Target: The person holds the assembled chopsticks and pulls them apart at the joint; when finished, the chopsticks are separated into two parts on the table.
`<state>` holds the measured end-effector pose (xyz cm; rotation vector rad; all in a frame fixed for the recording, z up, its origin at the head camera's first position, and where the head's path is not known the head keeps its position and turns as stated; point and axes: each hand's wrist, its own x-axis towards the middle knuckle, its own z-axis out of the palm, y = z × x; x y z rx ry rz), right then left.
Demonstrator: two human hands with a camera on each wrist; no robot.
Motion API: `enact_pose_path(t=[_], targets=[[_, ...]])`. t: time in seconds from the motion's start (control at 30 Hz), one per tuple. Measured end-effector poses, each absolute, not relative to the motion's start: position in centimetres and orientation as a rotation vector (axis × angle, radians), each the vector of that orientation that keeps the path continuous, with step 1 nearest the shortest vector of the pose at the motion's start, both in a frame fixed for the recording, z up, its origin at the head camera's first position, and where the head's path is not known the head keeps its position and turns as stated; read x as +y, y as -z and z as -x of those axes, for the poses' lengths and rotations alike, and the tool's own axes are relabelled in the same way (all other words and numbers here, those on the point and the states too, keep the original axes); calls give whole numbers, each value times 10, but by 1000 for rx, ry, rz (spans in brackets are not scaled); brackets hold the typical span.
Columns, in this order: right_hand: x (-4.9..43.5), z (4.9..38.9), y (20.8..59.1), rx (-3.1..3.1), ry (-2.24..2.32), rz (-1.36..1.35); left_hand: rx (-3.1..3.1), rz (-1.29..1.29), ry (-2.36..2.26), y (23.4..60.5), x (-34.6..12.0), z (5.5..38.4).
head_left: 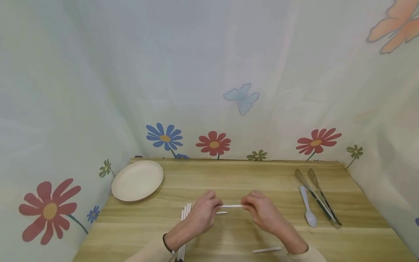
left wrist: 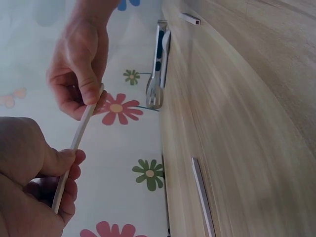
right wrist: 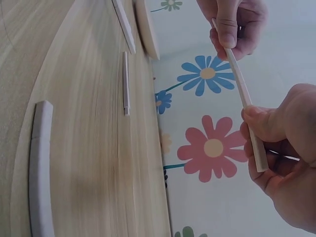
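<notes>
A thin, square-edged white stick (head_left: 232, 206) is held level above the table between both hands. My left hand (head_left: 203, 211) pinches its left end between thumb and curled fingers. At the other end, my right hand (head_left: 262, 211) grips it the same way. In the left wrist view the stick (left wrist: 81, 128) looks straight and in one piece. On the table just past the left hand lies a short white stick (head_left: 222, 212), partly hidden by it. Another short stick (head_left: 266, 250) rests near the right forearm; a joint line crosses this stick (right wrist: 41, 148) in the right wrist view.
Several longer white sticks (head_left: 185, 211) lie side by side under the left forearm. A cream plate (head_left: 137, 181) sits at the back left of the wooden table (head_left: 229, 174). To the right are a pale spoon (head_left: 311, 219) and metal tongs (head_left: 316, 196). A flowered curtain (head_left: 196, 72) hangs behind.
</notes>
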<state>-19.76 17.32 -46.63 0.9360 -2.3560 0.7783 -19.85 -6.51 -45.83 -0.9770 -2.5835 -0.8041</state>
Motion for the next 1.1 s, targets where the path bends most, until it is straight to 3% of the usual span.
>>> enact_pose_path(t=[0.67, 1.1], targets=[[182, 195, 466, -2383, -779, -854, -2638, 958, 942, 458, -66, 198], [177, 194, 461, -2366, -744, -876, -2628, 1104, 686, 446, -56, 201]])
